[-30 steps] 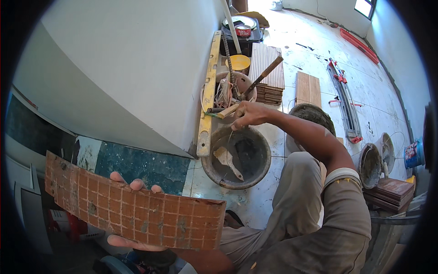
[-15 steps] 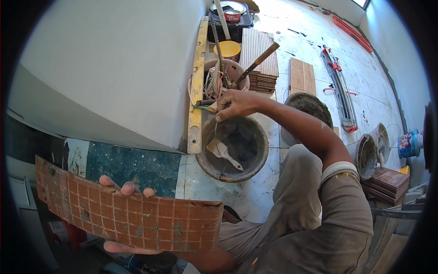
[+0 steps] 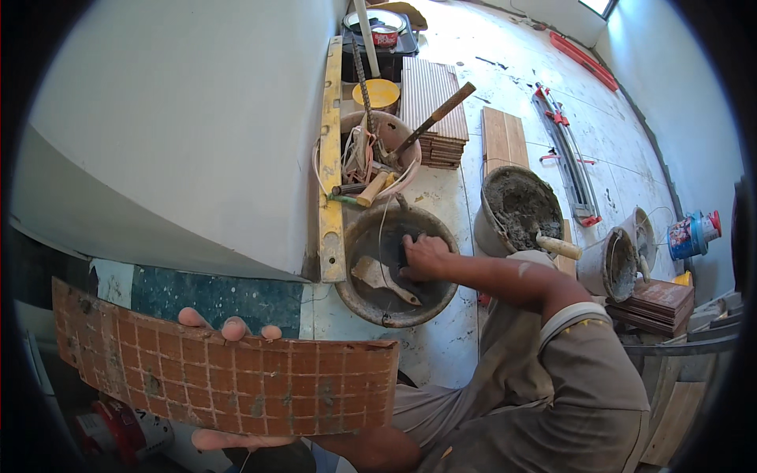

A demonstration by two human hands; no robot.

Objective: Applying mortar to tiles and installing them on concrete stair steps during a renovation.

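My left hand (image 3: 234,328) grips a long reddish-brown tile (image 3: 236,378) across its width, fingertips over the upper edge and thumb along the lower one. The tile's gridded back is up, with grey mortar smears on it. My right hand (image 3: 426,257) is down inside a round bucket of dark water (image 3: 450,285), its fingers curled at a dark thing I cannot make out. Beside that hand, a paintbrush (image 3: 382,277) with a pale handle lies in the bucket. A thin wire handle (image 3: 381,229) arches over the bucket.
Behind the bucket stands a tub (image 3: 409,169) of tools, with a yellow spirit level (image 3: 332,158) against the wall. To the right are a mortar bucket (image 3: 493,229) with a trowel (image 3: 558,246), a tile cutter (image 3: 569,162) and stacked tiles (image 3: 670,303). More tiles (image 3: 430,98) are stacked farther back.
My right hand has let go of the bucket's wire handle and moved down into the bucket. The handle now leans over it. The tile stays in my left hand, shifted slightly in view.
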